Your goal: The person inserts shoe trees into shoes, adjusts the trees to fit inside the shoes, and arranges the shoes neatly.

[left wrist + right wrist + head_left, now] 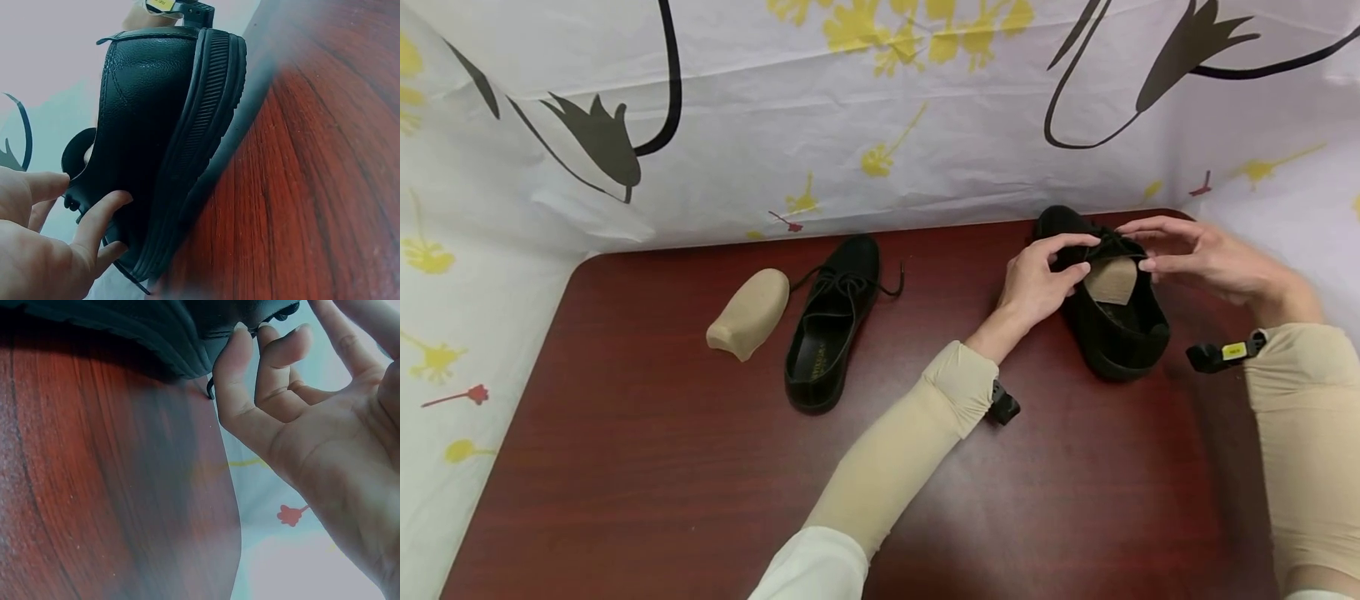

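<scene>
At the table's back right stands a black lace-up shoe point(1116, 333), its toe toward the wall. A beige shoe insert point(1111, 281) sits inside it, partly hidden under the lace area. My left hand point(1033, 279) pinches the left edge of the opening by the laces, thumb at the rim and fingers along the outer side point(100, 219). On the other side, my right hand point(1217, 262) holds the right edge, its bent fingers point(275, 375) against the shoe's side. The toe is partly covered by the left hand in the left wrist view.
A second black lace-up shoe point(831, 325) stands left of centre with its laces tied. Beside it lies another beige shoe insert point(751, 312). The dark red table point(647, 467) meets a patterned white sheet point(737, 142) at the back and sides.
</scene>
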### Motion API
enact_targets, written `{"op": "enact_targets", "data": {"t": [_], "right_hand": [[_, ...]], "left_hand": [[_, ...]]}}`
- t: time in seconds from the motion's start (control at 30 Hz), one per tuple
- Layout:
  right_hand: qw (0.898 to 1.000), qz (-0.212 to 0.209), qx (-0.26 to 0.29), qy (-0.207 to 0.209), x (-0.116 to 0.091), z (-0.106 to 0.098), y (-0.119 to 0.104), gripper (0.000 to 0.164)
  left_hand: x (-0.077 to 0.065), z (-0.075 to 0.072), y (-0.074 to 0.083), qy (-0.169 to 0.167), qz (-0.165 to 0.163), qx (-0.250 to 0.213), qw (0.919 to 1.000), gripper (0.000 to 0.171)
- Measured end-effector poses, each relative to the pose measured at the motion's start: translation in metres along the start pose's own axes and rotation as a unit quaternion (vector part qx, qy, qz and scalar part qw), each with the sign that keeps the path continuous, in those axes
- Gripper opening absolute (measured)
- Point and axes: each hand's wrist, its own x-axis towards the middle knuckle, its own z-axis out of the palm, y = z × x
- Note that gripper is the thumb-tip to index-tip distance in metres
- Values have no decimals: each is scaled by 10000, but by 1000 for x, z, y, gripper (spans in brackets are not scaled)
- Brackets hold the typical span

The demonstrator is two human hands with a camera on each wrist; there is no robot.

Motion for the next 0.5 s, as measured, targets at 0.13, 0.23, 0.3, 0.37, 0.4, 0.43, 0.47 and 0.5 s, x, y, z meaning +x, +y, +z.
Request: {"op": "enact_targets", "data": {"t": [0.13,0.23,0.3,0.37,0.4,0.43,0.47,0.5], "right_hand": [[9997,1,-251,76,-1,-3,1,51],[9992,13,-393,48,1,-4,3,51],[9987,30,-500,10,1,-4,4,52],[9981,55,-618,-50,1,-5,5,53],[9975,81,-695,-64,0,-5,5,53],[9969,93,-774,-71,0,-5,5,54],[9960,125,-880,-62,-1,-5,5,54],[9956,152,-919,-65,-1,-5,5,55]], "left_hand": [[2,2,1,-4,28,21,10000,31],[3,3,-2,13,157,121,9998,31],[3,5,-4,13,314,233,9992,31],[2,6,-6,14,471,367,9982,31],[3,6,-7,12,537,429,9976,32],[3,6,-7,-1,578,479,9972,32],[3,6,-7,-41,600,497,9970,33],[3,5,-6,-91,586,505,9970,34]]}}
